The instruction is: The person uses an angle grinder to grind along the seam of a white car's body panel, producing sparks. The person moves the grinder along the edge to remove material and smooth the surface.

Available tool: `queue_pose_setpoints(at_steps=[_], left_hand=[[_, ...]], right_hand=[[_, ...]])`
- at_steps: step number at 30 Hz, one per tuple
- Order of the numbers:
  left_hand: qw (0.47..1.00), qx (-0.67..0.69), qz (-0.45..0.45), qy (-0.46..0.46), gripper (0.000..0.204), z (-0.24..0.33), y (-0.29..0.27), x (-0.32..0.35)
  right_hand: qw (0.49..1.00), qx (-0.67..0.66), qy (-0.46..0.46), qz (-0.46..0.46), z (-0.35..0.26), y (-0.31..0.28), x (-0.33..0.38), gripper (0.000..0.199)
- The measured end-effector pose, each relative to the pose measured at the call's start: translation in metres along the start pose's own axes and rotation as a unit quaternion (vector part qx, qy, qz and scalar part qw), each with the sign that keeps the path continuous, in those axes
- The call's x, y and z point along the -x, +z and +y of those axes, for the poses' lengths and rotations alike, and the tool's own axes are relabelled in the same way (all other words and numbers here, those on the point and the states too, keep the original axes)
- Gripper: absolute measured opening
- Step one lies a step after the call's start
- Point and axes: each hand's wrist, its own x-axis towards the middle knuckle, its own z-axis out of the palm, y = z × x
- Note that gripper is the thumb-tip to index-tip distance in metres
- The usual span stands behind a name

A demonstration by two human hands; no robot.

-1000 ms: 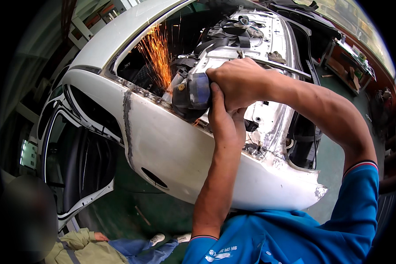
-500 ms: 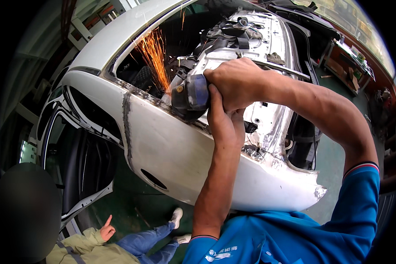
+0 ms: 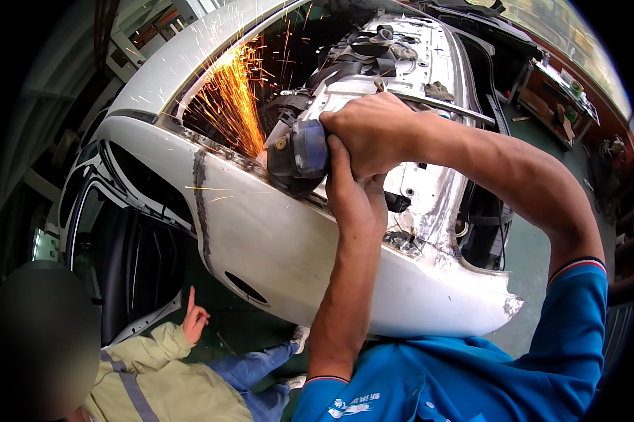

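An angle grinder (image 3: 299, 156), dark with a blue side, is held in both my hands. My right hand (image 3: 373, 133) wraps round its body from above. Below it, my left hand (image 3: 356, 193) grips from underneath, thumb pointing up along the tool. The grinder's head meets the rusty upper edge of a white car's rear side panel (image 3: 282, 253). Orange sparks (image 3: 236, 98) spray from that contact up and left, across the window opening. The grinder's disc is mostly hidden.
A person in a light green jacket (image 3: 169, 380) stands at lower left, one hand (image 3: 196, 320) pointing a finger. An open car door (image 3: 130, 281) is beyond. Black straps (image 3: 373, 49) and a glove (image 3: 438, 91) lie on the bare metal body. A workbench (image 3: 560, 91) stands far right.
The grinder and both my hands have shifted slightly left along the panel edge. The spark spray has grown wider and denser. The other person's pointing hand has risen and moved right.
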Motion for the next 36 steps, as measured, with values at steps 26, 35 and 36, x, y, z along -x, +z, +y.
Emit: queue_pose_setpoints(at_steps=[26,35,36], left_hand=[[0.997,0.042,-0.066,0.000,0.066,-0.009,0.007,0.003],[0.998,0.043,-0.048,0.004,0.068,-0.012,0.007,0.006],[0.998,0.039,-0.044,0.007,0.068,-0.011,0.007,0.005]], right_hand=[[0.999,0.040,0.020,0.010,-0.007,-0.014,0.020,0.041],[0.999,0.008,-0.010,0.040,0.000,-0.005,0.020,0.038],[0.999,0.008,-0.010,0.039,-0.001,-0.005,0.018,0.038]])
